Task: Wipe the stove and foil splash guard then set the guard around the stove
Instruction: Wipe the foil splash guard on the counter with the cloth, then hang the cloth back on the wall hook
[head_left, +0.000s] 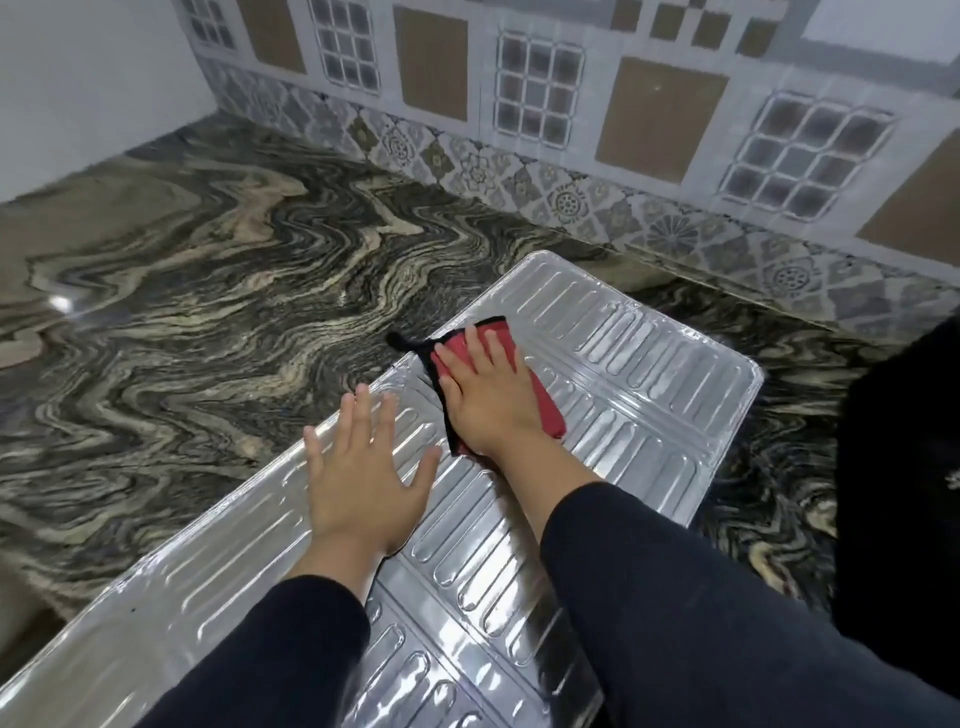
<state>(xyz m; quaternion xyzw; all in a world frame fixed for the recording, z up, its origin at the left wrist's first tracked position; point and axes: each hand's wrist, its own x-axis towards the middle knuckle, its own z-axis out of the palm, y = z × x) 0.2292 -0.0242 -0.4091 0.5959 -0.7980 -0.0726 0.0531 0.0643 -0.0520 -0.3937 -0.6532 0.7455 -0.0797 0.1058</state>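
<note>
Head view: foil splash guard (613, 410) flat on surface (208, 291), long axis running away from body; right hand (488, 395) pressing red cloth (545, 405) flat, unwiped far end ahead; left hand (358, 467) splayed, empty.

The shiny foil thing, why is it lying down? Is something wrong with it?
Nothing looks broken or spilled. The foil guard lies flat on the counter while the right hand presses a red cloth on it. The left hand rests flat beside it.
</note>
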